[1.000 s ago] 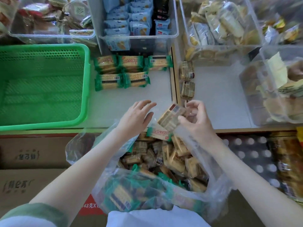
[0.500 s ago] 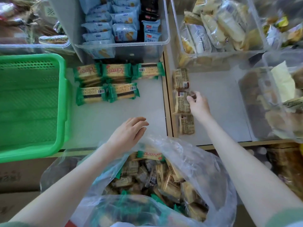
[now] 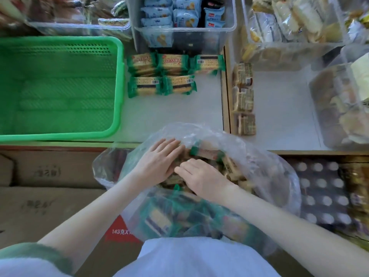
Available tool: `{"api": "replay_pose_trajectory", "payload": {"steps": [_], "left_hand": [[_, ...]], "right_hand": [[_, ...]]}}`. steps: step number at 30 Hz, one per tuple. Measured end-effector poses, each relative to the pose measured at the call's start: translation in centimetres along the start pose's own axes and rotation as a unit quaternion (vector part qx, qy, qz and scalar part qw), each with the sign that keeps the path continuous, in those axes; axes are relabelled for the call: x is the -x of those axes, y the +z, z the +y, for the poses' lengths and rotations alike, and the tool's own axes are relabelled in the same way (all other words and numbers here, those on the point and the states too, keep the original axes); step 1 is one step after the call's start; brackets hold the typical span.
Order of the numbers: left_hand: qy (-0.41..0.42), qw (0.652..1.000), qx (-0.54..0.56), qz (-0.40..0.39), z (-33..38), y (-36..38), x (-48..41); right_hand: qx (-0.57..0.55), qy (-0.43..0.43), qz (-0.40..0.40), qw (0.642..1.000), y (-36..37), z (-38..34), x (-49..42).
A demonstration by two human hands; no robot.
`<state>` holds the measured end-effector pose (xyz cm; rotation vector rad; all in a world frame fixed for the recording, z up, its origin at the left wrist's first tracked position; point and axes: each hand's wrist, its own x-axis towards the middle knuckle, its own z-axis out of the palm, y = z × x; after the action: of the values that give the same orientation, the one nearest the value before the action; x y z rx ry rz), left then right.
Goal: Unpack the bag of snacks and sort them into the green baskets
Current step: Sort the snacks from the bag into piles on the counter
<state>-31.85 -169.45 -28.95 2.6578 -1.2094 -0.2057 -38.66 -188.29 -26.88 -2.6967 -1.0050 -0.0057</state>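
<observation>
A clear plastic bag (image 3: 259, 166) full of snack packs sits open in front of me. Both hands are inside its mouth. My left hand (image 3: 159, 158) lies flat on the packs with straight fingers. My right hand (image 3: 201, 176) reaches in beside it, its fingertips tucked among the packs and under the left hand, so its grip is hidden. A green-ended cracker pack (image 3: 205, 152) lies on top just beyond both hands. The green basket (image 3: 117, 86) stands empty at the left. Several green cracker packs (image 3: 161, 76) lie on the white shelf, and three brown packs (image 3: 243, 98) form a column right of the divider.
Clear bins of other snacks line the back (image 3: 185, 35) and the right side (image 3: 319, 108). Cardboard boxes (image 3: 50, 176) stand below the shelf at the left. A wooden divider (image 3: 226, 86) splits the white shelf.
My right hand laid a brown pack down in the column on the shelf, then came back into the bag. My left hand dropped from the bag's rim onto the packs.
</observation>
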Motion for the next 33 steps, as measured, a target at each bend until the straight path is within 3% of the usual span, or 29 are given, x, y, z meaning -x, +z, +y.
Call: {"api": "replay_pose_trajectory", "payload": {"steps": [7, 10, 17, 22, 25, 29, 31, 33], "left_hand": [[-0.057, 0.996, -0.060, -0.025, 0.1, 1.0, 7.3], [-0.069, 0.994, -0.069, -0.044, 0.3, 1.1, 8.8], [-0.074, 0.994, -0.062, -0.053, 0.7, 0.0, 9.3], [-0.065, 0.997, -0.037, -0.009, 1.2, -1.1, 7.7], [-0.050, 0.999, -0.015, 0.014, 2.1, -1.7, 5.9], [-0.038, 0.999, 0.003, 0.037, 3.5, -2.3, 2.9], [-0.039, 0.998, 0.007, 0.042, 4.2, -2.2, 1.4], [-0.038, 0.999, 0.005, 0.035, 4.7, -1.9, 0.1]], "right_hand": [[0.042, 0.085, -0.210, 0.973, 2.8, -2.8, -1.4], [0.058, 0.099, -0.245, 0.963, 3.0, -2.8, -2.1], [0.029, 0.088, -0.181, 0.979, 3.1, -2.7, -0.5], [-0.058, 0.072, -0.060, 0.994, 0.9, -2.1, 1.6], [-0.170, 0.104, 0.020, 0.980, -1.9, -1.7, 2.2], [-0.338, 0.285, 0.137, 0.886, -6.1, 0.1, 2.7], [-0.439, 0.359, 0.218, 0.794, -7.8, 2.1, 3.1], [-0.520, 0.434, 0.318, 0.663, -8.7, 5.1, 3.7]]}}
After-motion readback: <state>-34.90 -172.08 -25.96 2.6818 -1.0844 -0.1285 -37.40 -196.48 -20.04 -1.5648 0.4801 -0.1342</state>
